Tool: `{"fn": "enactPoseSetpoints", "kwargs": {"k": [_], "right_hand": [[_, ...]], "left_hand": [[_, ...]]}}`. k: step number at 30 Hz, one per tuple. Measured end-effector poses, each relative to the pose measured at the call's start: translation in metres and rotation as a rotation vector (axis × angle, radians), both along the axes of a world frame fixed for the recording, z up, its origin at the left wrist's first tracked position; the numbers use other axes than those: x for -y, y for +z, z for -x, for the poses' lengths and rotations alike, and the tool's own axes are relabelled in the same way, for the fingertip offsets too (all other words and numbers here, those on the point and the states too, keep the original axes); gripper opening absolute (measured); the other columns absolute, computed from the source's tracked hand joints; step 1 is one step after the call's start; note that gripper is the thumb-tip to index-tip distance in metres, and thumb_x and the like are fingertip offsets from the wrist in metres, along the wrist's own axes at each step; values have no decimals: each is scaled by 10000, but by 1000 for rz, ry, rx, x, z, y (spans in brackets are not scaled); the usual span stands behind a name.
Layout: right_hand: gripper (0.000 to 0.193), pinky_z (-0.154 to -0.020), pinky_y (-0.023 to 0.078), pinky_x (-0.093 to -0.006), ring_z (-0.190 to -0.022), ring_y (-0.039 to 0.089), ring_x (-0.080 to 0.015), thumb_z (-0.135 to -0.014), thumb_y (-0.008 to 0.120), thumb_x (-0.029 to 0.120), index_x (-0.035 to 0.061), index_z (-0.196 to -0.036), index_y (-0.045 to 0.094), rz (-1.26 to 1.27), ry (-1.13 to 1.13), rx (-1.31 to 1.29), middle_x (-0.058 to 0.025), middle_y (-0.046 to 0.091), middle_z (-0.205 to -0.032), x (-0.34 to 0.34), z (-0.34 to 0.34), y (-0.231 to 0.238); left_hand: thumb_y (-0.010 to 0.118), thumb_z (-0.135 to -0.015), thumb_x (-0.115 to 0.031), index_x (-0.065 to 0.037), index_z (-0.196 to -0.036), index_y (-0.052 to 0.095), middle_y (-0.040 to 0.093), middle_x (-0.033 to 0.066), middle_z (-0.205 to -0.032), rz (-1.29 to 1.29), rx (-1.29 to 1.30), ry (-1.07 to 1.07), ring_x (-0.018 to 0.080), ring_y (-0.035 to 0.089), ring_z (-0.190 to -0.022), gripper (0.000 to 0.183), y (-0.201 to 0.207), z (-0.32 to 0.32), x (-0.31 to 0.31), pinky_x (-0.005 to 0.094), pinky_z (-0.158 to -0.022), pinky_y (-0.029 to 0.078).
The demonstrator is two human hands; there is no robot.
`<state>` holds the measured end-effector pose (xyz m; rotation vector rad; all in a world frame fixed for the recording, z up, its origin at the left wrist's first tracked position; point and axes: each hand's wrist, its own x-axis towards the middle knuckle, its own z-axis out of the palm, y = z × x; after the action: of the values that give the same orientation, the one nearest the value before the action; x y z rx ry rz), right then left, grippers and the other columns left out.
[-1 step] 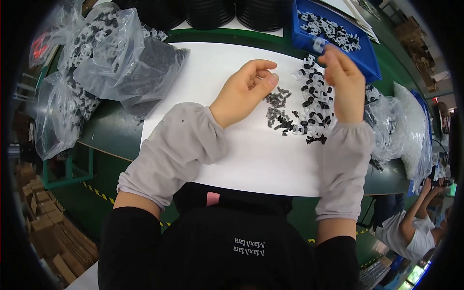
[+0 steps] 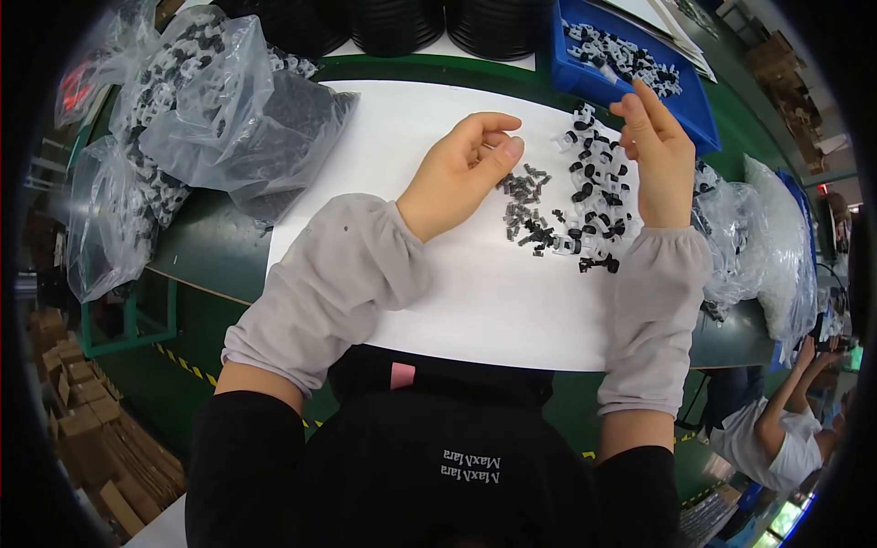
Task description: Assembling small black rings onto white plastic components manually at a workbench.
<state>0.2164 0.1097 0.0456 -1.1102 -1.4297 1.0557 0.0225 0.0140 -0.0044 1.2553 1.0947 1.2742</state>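
My left hand (image 2: 466, 169) hovers over the white sheet (image 2: 457, 315), left of a pile of small grey pieces (image 2: 523, 188). Its fingers curl toward the palm, the index tip apart from the thumb; whatever the palm may hold is hidden. My right hand (image 2: 660, 151) is raised at the near edge of the blue bin (image 2: 699, 123), fingers apart and holding nothing visible. A blurred whitish part (image 2: 607, 73) is in the air or just inside the bin. Several clear-and-black plastic parts (image 2: 598, 173) lie between my hands, with small black pieces (image 2: 541, 236) at their near end.
Clear bags of parts (image 2: 196, 119) stand on the left of the green table, and more bags (image 2: 744, 237) on the right. Black stacked round things (image 2: 397, 27) line the back. Another person (image 2: 772, 438) sits at the far right; cardboard boxes (image 2: 100, 411) lie at lower left.
The whitish part has left my right hand and moved away over the bin. My right fingers have spread and shifted slightly right. My left hand has barely moved.
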Motion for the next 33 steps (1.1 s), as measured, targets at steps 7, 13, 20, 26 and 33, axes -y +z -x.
{"fn": "enactPoseSetpoints", "kwargs": {"k": [7,13,20,26,33], "right_hand": [[215,-676,413,-246,-685,513,-135,-803,678,204,34,-933,692,-209,-7,581,-38,630,-812,-12,-16,-51],[214,-774,407,-369,-925,513,-270,-744,670,183,116,-946,693,-581,-20,974,-80,557,-935,-6,2,-59],[252,-792,368,-385,-938,515,-234,-735,598,110,129,-969,687,-506,79,1025,-49,569,-959,-4,5,-60],[241,-773,356,-364,-843,555,-212,-731,605,127,112,-958,684,-560,87,1055,-34,610,-812,-4,8,-59],[181,-683,413,-264,-775,555,-144,-793,628,101,32,-951,684,-175,246,344,-45,613,-767,19,20,-44]], "left_hand": [[533,-931,-180,13,-1186,495,572,51,-955,3,5,14,91,514,-839,322,-2,1,-2,226,-776,431],[556,-918,-154,18,-1147,524,571,36,-953,18,10,37,74,515,-835,288,-7,2,-5,202,-756,428],[588,-895,-201,-5,-1107,568,603,40,-924,-25,-34,90,76,557,-792,289,-11,2,-7,212,-736,468],[586,-894,-190,-4,-1096,571,602,37,-918,-18,-46,101,75,556,-788,275,-10,1,-7,210,-737,467],[563,-921,-185,18,-1186,548,609,55,-1033,106,40,42,85,559,-871,334,-2,1,-4,221,-797,475]]}}
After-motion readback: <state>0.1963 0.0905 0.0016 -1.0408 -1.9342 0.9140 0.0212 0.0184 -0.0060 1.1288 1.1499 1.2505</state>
